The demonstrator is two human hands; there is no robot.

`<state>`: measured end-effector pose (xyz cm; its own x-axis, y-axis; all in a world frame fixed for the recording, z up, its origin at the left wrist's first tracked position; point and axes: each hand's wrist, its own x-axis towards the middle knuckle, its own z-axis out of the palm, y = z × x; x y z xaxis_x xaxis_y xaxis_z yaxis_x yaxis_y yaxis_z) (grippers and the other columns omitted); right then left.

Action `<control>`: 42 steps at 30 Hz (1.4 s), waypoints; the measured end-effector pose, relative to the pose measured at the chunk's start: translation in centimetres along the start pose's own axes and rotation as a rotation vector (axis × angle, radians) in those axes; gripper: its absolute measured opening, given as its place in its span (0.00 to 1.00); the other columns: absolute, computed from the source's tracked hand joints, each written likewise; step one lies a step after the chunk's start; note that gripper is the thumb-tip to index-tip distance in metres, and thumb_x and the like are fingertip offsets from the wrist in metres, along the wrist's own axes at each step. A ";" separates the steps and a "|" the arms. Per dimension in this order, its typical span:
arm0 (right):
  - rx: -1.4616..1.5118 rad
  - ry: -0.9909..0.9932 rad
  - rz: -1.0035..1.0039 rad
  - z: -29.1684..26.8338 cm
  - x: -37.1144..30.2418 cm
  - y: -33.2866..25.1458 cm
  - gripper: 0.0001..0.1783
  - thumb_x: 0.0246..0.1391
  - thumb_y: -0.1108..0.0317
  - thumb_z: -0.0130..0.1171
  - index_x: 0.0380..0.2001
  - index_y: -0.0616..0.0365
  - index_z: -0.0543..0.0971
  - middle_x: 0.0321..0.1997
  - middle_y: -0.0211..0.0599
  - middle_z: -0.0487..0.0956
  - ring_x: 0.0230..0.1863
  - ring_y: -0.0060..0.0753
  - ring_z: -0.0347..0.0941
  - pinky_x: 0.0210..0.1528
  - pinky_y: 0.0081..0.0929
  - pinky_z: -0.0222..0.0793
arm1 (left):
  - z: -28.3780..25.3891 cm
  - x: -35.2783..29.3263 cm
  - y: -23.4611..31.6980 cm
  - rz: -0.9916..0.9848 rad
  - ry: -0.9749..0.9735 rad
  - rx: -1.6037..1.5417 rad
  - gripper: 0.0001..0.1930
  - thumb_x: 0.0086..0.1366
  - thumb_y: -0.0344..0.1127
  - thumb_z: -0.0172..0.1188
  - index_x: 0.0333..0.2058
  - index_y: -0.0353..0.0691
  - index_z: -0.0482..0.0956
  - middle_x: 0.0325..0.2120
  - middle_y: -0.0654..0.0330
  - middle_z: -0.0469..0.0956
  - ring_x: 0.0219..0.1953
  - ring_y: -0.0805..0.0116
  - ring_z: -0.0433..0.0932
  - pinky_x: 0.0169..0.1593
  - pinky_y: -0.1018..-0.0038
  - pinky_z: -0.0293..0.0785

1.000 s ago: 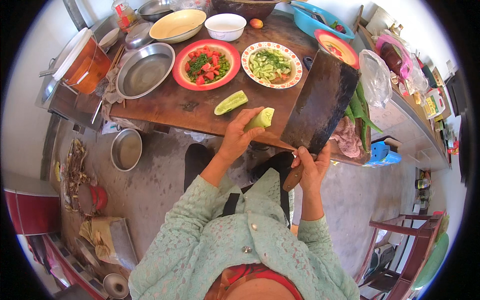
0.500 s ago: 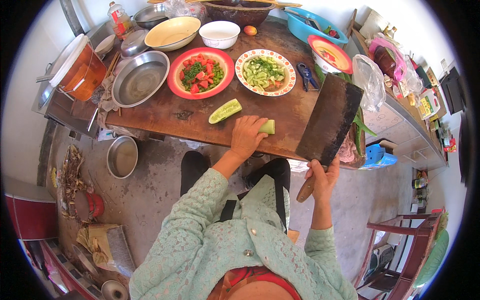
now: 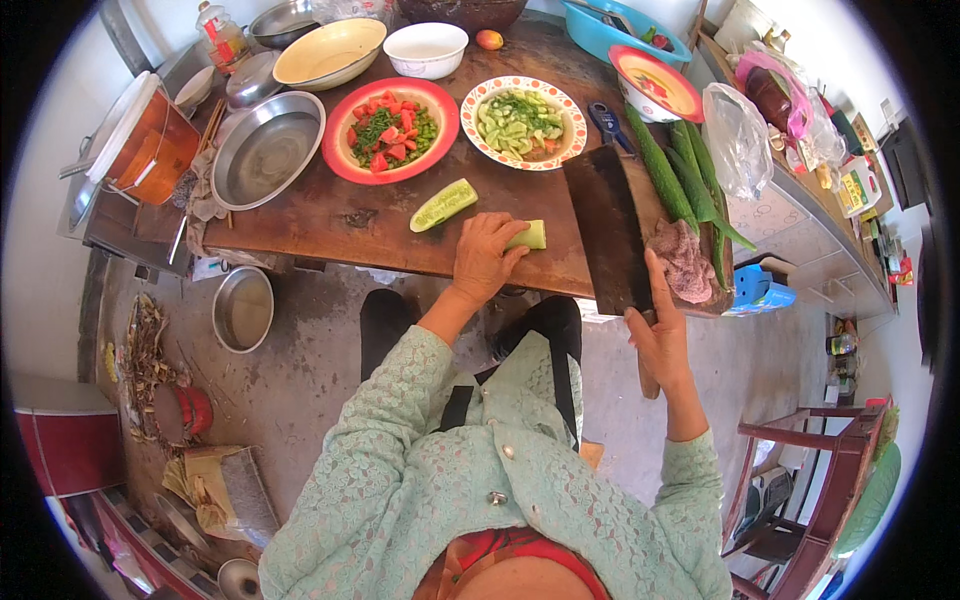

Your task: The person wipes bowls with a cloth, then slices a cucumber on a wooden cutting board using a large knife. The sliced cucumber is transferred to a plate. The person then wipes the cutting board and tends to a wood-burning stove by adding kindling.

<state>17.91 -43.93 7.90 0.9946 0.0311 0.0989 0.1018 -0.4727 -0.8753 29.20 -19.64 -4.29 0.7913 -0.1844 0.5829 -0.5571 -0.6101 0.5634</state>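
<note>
- Metal basin (image 3: 268,152): on the table's left part, holding what looks like water.
- Red-rimmed plate (image 3: 338,150): carries chopped red and green pieces too mixed to tell apart fully.
- Cucumber half (image 3: 444,206): lies on the wooden table (image 3: 340,240), apart from the left hand, pale face up.
- Dark brown basin (image 3: 462,12): behind the dishes, cut off by the picture's upper edge.
- Left hand (image 3: 483,252): back of the hand upward, wrist near the table's front edge, fingers curved over and gripping the short cucumber piece. The lace-sleeved forearm rises from below, angling rightward. The palm is hidden.
- Cucumber piece (image 3: 534,235): on the table near its front edge; its left end disappears under the fingers, its right end shows.
- Cleaver (image 3: 608,225): broad dark blade raised on a slant, top leaning left, just right of the piece and apart from it. Whether it touches the table cannot be told.
- Right hand (image 3: 660,335): grasps the cleaver, index finger stretched up along the blade's right side, thumb at its base; the other fingers are mostly hidden. The handle's end pokes out below.
- Pinkish cloth (image 3: 685,262): crumpled beside the index finger.
- Whole cucumbers (image 3: 690,180): overlap one another, so their number is unclear.
</note>
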 end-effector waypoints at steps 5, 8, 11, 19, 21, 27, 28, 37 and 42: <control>-0.286 -0.138 -0.081 -0.7 0.5 0.1 0.45 0.48 0.84 0.51 0.69 0.38 0.58 0.47 0.47 0.79 0.34 0.38 0.76 0.40 0.32 0.72 | -0.3 0.1 0.3 -0.008 -0.020 0.015 0.16 0.50 0.33 0.67 0.40 0.47 0.80 0.42 0.61 0.75 0.46 0.61 0.72 0.49 0.64 0.65; -0.455 -0.205 -0.149 -0.8 0.8 0.0 0.46 0.47 0.83 0.52 0.69 0.38 0.57 0.41 0.49 0.79 0.35 0.51 0.76 0.40 0.40 0.71 | -0.4 0.3 0.5 0.046 -0.035 0.052 0.16 0.51 0.32 0.66 0.41 0.49 0.80 0.42 0.62 0.75 0.46 0.61 0.72 0.50 0.64 0.64; -0.551 -0.239 -0.217 -0.6 1.1 0.0 0.47 0.46 0.82 0.52 0.70 0.38 0.56 0.38 0.49 0.78 0.35 0.56 0.75 0.38 0.45 0.70 | -0.4 0.3 0.6 0.064 -0.059 0.084 0.16 0.52 0.32 0.65 0.42 0.50 0.81 0.43 0.62 0.75 0.46 0.61 0.72 0.49 0.64 0.64; -0.631 -0.226 -0.236 0.0 1.2 -0.1 0.48 0.45 0.82 0.51 0.70 0.39 0.54 0.34 0.51 0.78 0.32 0.58 0.75 0.35 0.48 0.69 | -0.7 0.5 0.9 0.073 -0.079 0.095 0.16 0.53 0.31 0.64 0.43 0.47 0.79 0.45 0.60 0.75 0.47 0.59 0.72 0.49 0.63 0.64; -0.646 -0.241 -0.199 -0.1 1.2 -0.1 0.48 0.45 0.82 0.51 0.70 0.39 0.53 0.32 0.52 0.78 0.31 0.58 0.75 0.34 0.48 0.69 | -0.5 0.4 0.7 0.062 -0.052 0.068 0.16 0.52 0.31 0.65 0.43 0.45 0.78 0.45 0.59 0.75 0.47 0.58 0.72 0.49 0.63 0.64; -0.593 -0.229 -0.226 -0.3 1.3 -0.8 0.48 0.46 0.82 0.50 0.70 0.39 0.53 0.29 0.52 0.78 0.30 0.59 0.74 0.33 0.49 0.68 | -0.2 0.2 0.3 0.027 -0.022 0.026 0.16 0.52 0.32 0.65 0.41 0.41 0.77 0.44 0.57 0.75 0.48 0.57 0.71 0.50 0.62 0.64; -0.589 -0.232 -0.228 -0.3 1.3 -0.9 0.48 0.46 0.82 0.51 0.70 0.39 0.53 0.30 0.52 0.78 0.30 0.59 0.74 0.33 0.49 0.68 | -0.3 0.2 0.3 0.030 -0.026 0.030 0.16 0.52 0.32 0.65 0.40 0.42 0.77 0.43 0.58 0.75 0.48 0.57 0.71 0.50 0.62 0.64; -0.629 -0.262 -0.262 -0.3 1.4 -0.8 0.49 0.45 0.82 0.52 0.71 0.39 0.51 0.37 0.52 0.79 0.35 0.59 0.74 0.36 0.49 0.68 | -0.2 0.1 0.1 0.035 -0.040 0.025 0.16 0.51 0.32 0.65 0.41 0.43 0.77 0.43 0.58 0.75 0.48 0.57 0.72 0.51 0.62 0.64; -0.642 -0.272 -0.235 -0.3 1.4 -0.8 0.50 0.45 0.82 0.52 0.71 0.39 0.50 0.37 0.50 0.79 0.34 0.59 0.75 0.35 0.49 0.69 | -0.3 0.0 0.2 0.001 -0.022 0.001 0.18 0.50 0.32 0.67 0.42 0.41 0.76 0.44 0.57 0.75 0.49 0.57 0.72 0.51 0.62 0.64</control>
<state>19.18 -43.75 8.92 0.9261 0.3732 0.0559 0.3645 -0.8465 -0.3881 29.06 -19.55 -4.00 0.7960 -0.2021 0.5706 -0.5578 -0.6109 0.5618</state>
